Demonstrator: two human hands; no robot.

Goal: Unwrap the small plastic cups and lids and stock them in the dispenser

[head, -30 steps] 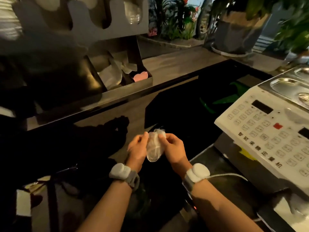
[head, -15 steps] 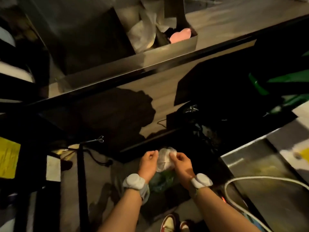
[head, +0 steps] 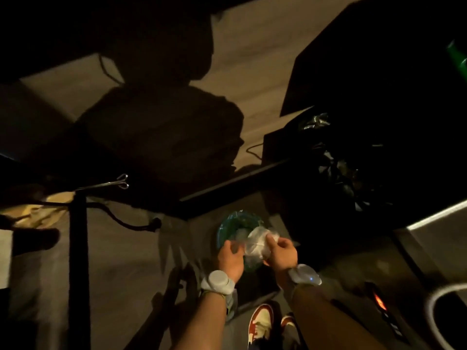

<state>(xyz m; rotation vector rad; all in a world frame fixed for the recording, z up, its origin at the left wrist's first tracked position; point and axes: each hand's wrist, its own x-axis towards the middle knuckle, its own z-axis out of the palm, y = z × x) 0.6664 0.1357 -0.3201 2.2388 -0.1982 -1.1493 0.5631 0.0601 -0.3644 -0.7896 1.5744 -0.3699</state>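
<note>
A crumpled clear plastic wrapper (head: 256, 242) is bunched between both hands, low in the head view. My left hand (head: 231, 258) pinches its left side and my right hand (head: 280, 252) grips its right side. Directly below them sits a round bin lined with a green bag (head: 227, 227) on the floor. No cups, lids or dispenser are visible in this dim view.
A dark counter edge (head: 227, 188) crosses above the hands. A black post (head: 78, 261) stands at left with a metal clip (head: 118, 183) and a cable (head: 131, 223). Steel equipment (head: 429, 236) and a white hose (head: 434, 306) are at right. My shoes (head: 262, 322) show below.
My view has tilted down from the counter and keypad machine to the floor. Both hands have carried the wrapper down over the green-lined bin.
</note>
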